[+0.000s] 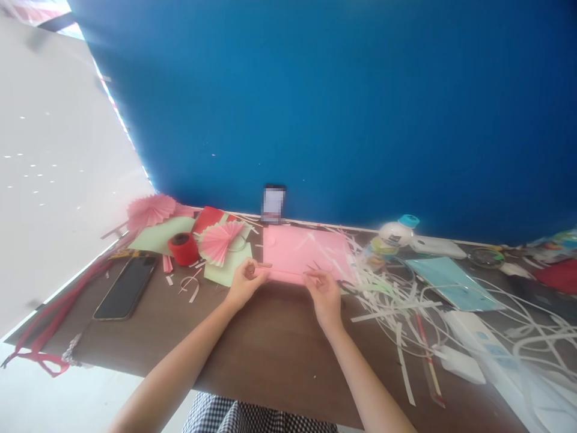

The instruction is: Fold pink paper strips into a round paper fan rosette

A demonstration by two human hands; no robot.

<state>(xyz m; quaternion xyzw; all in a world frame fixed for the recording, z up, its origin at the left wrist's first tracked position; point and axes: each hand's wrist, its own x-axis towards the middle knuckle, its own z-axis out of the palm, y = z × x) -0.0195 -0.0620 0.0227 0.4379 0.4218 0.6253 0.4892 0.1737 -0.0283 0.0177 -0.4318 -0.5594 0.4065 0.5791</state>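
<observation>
A pink sheet of paper (300, 249) lies on the brown table in front of me, its near edge turned up in a narrow fold. At the left end of that edge, my left hand (247, 279) pinches the paper between thumb and fingers. My right hand (325, 291) grips the same edge near its right end, fingers bent together. Just left of the sheet, a pleated pink paper fan (220, 242) rests on pale green paper (228, 267). Loose white paper strips (383, 294) lie against the sheet's right side.
Further left are a red spool (183, 249), a phone (126, 288) and another pink fan (151, 211). To the right stand a glue bottle (392, 236), a light blue packet (453, 282), a white power strip (487, 349) and tangled cables. A blue wall (324, 114) rises behind.
</observation>
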